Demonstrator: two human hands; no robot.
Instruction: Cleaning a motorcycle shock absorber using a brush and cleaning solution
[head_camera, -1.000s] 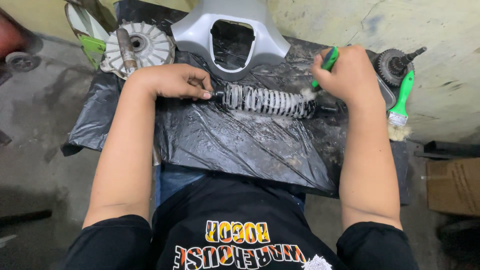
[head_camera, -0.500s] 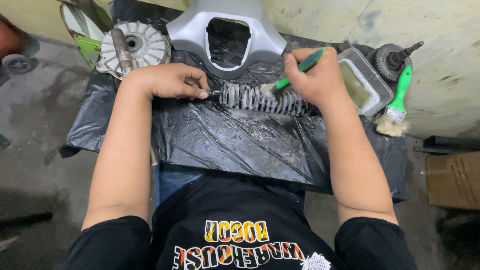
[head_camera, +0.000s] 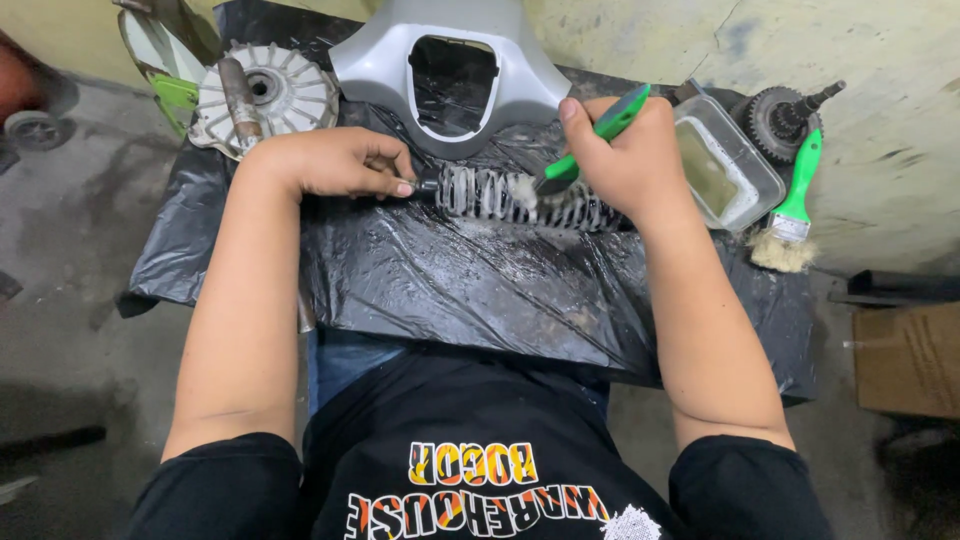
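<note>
Now I see the coil spring shock absorber (head_camera: 510, 197) lying flat across the black plastic sheet (head_camera: 450, 290), a little above the middle of the view, with its long axis going from 9 o'clock to 3 o'clock. My left hand (head_camera: 335, 163) is at the 9 o'clock end of it; the fingers are curled and pressed together around the thin metal end of the shock absorber, so this end is pinched between the fingertips and the thumb. My right hand (head_camera: 625, 160) is at the 3 o'clock end, over the coils; its fingers are closed in a fist around the green handle of a brush (head_camera: 585, 148), and the pale bristles touch the top of the spring about at its middle. The handle points out of the hand toward 1 o'clock. At 12 o'clock from the spring, just beside it, a grey plastic cover (head_camera: 445, 45) with a big opening stands on the sheet. At 10 o'clock from my left hand I see a white round finned part (head_camera: 285, 100) with a dark shaft lying on it. At 3 o'clock from my right hand is a clear rectangular container (head_camera: 735, 165) with yellowish liquid, and further in the same direction a second green brush (head_camera: 790, 210) and a dark gear (head_camera: 780, 118). A cardboard box (head_camera: 905, 360) sits on the floor at 4 o'clock.
</note>
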